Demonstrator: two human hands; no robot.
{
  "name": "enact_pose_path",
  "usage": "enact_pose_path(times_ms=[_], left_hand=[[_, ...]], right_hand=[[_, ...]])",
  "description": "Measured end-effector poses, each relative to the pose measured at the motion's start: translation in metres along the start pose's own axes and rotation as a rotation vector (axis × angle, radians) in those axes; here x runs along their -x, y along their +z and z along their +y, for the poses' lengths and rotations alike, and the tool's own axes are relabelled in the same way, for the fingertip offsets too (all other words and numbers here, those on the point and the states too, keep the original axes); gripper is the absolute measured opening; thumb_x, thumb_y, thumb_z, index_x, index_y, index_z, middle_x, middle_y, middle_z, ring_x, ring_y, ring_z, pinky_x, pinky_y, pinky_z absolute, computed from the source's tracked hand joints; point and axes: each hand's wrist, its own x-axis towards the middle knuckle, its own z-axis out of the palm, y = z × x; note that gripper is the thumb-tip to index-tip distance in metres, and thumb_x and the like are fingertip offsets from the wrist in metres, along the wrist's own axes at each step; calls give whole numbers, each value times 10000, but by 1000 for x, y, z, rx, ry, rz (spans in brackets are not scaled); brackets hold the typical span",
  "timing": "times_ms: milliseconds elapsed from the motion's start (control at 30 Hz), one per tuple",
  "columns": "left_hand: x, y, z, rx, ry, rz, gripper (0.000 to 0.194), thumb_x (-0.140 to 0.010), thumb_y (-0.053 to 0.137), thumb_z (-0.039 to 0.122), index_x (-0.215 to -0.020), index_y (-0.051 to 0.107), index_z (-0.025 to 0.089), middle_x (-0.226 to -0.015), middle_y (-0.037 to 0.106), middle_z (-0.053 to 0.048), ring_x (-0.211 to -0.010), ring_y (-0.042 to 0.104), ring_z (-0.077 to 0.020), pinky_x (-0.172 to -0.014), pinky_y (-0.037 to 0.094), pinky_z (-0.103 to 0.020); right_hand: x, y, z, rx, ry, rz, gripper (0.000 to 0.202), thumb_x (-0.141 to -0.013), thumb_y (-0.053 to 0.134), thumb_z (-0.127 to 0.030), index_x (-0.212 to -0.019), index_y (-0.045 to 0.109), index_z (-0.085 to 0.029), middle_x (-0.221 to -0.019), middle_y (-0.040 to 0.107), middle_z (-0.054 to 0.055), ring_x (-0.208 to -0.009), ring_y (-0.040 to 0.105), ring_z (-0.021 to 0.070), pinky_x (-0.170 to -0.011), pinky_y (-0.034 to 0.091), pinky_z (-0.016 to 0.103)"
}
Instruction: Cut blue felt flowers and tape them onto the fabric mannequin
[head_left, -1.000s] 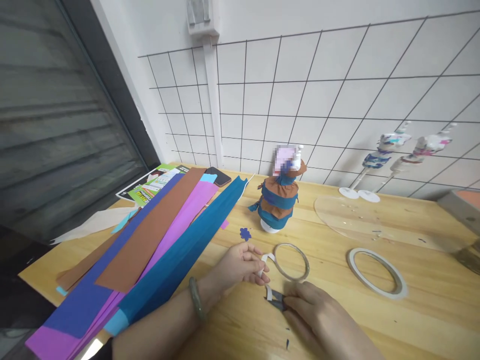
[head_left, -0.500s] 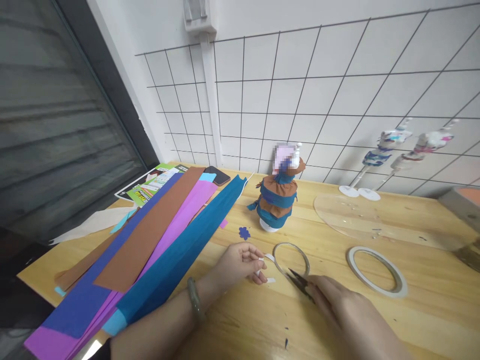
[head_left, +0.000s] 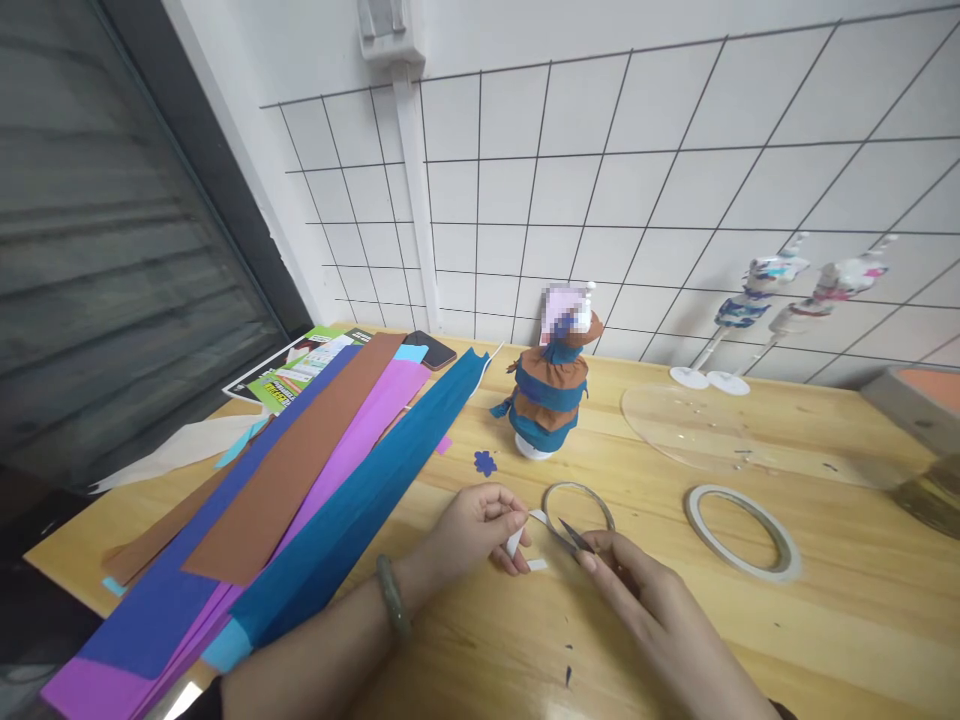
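My left hand (head_left: 480,525) pinches a short white strip of tape (head_left: 514,542) between thumb and fingers. The strip's far end reaches towards a thin, nearly used-up tape roll (head_left: 577,486) lying just beyond. A pair of small dark scissors (head_left: 576,537) is gripped in my right hand (head_left: 645,590), its pointed tips over the near side of that roll. Under my left fingertips, a small white piece (head_left: 537,565) lies on the table. Beyond the hands stands a doll-like figure (head_left: 551,395) wrapped in brown and blue crepe paper. A purple paper flower (head_left: 485,463) lies near it.
Long crepe paper strips (head_left: 300,450) cover the table's left side, with a phone (head_left: 431,350) behind. At right are a wider tape roll (head_left: 784,560), a clear round sheet (head_left: 675,425), two wrapped figures on stands (head_left: 765,280) and a box (head_left: 911,405).
My right hand has moved the scissors slightly up and left, closer to the tape. More of the white strip shows in my left hand. The whole view has shifted a little.
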Motion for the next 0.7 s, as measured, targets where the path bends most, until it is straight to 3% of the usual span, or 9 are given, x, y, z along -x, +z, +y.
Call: enact_pose_path(times_ms=[467, 700], left_hand=[[3, 3, 7, 55, -35, -56, 387, -776, 512, 489, -935, 544, 138, -641, 592, -25, -538, 625, -153, -529, 510, -266], [3, 2, 4, 39, -57, -71, 416, -755, 527, 502, -872, 592, 108, -659, 576, -32, -559, 627, -155, -530, 510, -260]], right_hand=[[-1, 9, -3, -67, -33, -9, 255, -861, 465, -354, -1042, 562, -203, -1014, 662, 71, -908, 621, 190, -779, 500, 271], [-1, 9, 1, 24, -91, 77, 291, -842, 485, -387, -1035, 586, -195, -1045, 654, 97, -943, 615, 221, -818, 497, 311]])
